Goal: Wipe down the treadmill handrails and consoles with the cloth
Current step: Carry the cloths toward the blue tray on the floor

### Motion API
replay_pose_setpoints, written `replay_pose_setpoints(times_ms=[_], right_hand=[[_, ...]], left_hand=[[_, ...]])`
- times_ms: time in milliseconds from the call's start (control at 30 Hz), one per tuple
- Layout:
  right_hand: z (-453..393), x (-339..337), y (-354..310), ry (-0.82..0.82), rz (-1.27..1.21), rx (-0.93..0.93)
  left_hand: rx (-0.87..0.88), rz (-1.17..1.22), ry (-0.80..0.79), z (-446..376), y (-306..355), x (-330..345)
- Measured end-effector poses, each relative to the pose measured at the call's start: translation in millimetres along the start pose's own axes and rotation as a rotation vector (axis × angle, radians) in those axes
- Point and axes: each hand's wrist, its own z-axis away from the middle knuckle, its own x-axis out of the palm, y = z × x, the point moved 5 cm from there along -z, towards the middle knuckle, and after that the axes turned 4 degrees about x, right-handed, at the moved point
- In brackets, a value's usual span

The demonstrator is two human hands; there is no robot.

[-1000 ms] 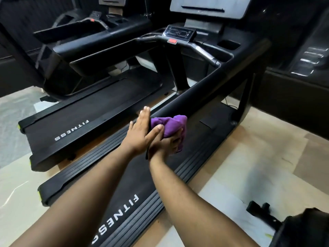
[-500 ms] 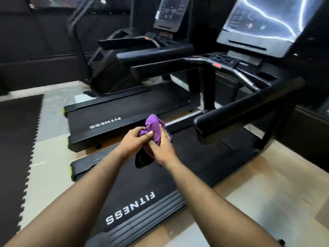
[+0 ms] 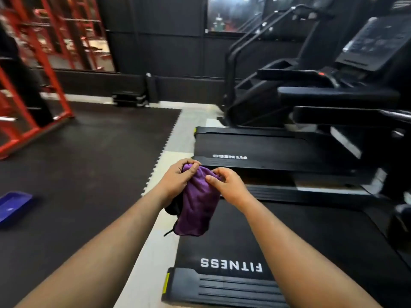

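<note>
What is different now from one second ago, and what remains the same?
The purple cloth has come off the handrail; both hands now hold it up in the air, left hand and right hand pinching its top so it hangs down. The view has turned left toward the floor mats. Both hands still grip the cloth.

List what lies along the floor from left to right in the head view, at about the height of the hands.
Blue tray → black rubber mat → left hand → purple cloth → right hand → near treadmill's belt.
</note>
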Motion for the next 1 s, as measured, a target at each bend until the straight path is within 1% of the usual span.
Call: replay_pose_setpoints(times_ms=[67, 133, 167, 200, 233, 267, 300, 367, 433, 500, 533, 600, 633, 667, 800, 867, 900, 967, 1000], right_hand=[[-14.9, 29.2, -17.0, -0.044, 0.016, -0.042], [-27.5, 54.0, -33.4, -0.082, 0.062, -0.118], [-34.8, 70.8, -42.4, -0.116, 0.063, -0.144], [-36.5, 75.9, -46.3, -0.129, 0.052, -0.162], [-44.2, 93.4, -55.7, -0.172, 0.04, -0.184], [-49.6, 105.0, -59.5, -0.205, 0.038, -0.204], [-57.4, 121.3, -66.8, -0.249, 0.038, -0.229], [-72.9, 146.1, -74.3, -0.28, 0.076, -0.281], [-90.6, 172.4, -86.5, -0.277, 0.141, -0.349], [-102.8, 198.5, -105.2, -0.306, 0.095, -0.406], [-104.0, 211.5, -114.8, -0.362, 0.033, -0.429], [-98.7, 242.2, -135.6, -0.529, -0.019, -0.508], [-95.3, 260.7, -145.1, -0.618, 0.002, -0.526], [-92.2, 273.0, -150.5, -0.666, 0.043, -0.528], [-98.6, 330.4, -172.7, -0.686, 0.152, -0.533], [-96.2, 355.3, -187.8, -0.743, 0.114, -0.518], [-92.6, 375.5, -200.3, -0.771, 0.108, -0.528], [-85.9, 407.1, -219.5, -0.774, 0.184, -0.592], [-84.6, 422.5, -227.1, -0.76, 0.262, -0.632]], left_hand=[[0.015, -0.113, 0.118, 8.5, -4.8, -45.1], [-0.015, -0.345, 0.174, 16.3, -15.7, -85.9], [-0.061, -0.472, 0.178, 22.8, -22.9, -108.3], [-0.108, -0.579, 0.144, 26.3, -28.1, -118.1], [-0.165, -0.65, 0.149, 32.9, -35.7, -137.2], [-0.21, -0.669, 0.154, 37.4, -40.8, -147.4], [-0.239, -0.641, 0.194, 41.9, -44.8, -161.1], [-0.265, -0.488, 0.275, 46.5, -45.7, -178.5], [-0.328, -0.238, 0.388, 50.5, -46.9, -193.9], [-0.414, 0.046, 0.497, 53.3, -46.6, -204.5], [-0.423, 0.142, 0.547, 53.4, -45.6, -209.5], [-0.399, 0.146, 0.632, 53.6, -45.8, -227.1], [-0.391, 0.084, 0.66, 55.7, -45.6, -239.3], [-0.381, 0.01, 0.664, 57.8, -46.4, -249.8], [-0.31, -0.424, 0.664, 78.8, -48.8, -315.4], [-0.349, -0.71, 0.657, 90.2, -49.0, -344.2], [-0.411, -0.836, 0.689, 99.6, -49.2, -364.4], [-0.522, -1.035, 0.75, 113.2, -51.9, -396.2], [-0.537, -1.11, 0.769, 117.0, -51.7, -409.3]])
